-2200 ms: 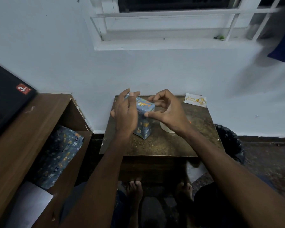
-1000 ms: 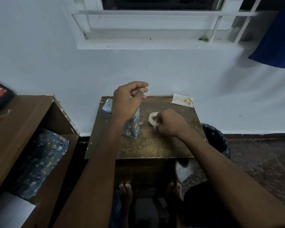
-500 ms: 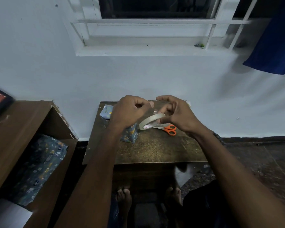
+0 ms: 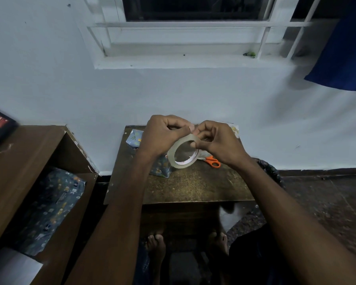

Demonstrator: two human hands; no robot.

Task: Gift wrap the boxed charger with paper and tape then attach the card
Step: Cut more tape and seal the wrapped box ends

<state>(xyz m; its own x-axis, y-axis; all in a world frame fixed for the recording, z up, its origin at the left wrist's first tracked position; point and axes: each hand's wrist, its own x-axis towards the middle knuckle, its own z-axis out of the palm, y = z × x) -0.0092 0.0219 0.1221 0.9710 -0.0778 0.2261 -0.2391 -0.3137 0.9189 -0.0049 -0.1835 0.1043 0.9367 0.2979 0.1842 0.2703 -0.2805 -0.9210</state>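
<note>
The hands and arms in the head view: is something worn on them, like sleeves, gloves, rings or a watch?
Both forearms are bare as far as the frame shows: no sleeve reaches into view. The left hand and the right hand wear no gloves. No ring, watch or bracelet shows on the fingers or wrists, though the light is dim. The nails look short and plain.

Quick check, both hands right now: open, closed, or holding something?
Left hand: closed, pinching at the top edge of the tape roll.
Right hand: closed, gripping the tape roll by its rim.
</note>
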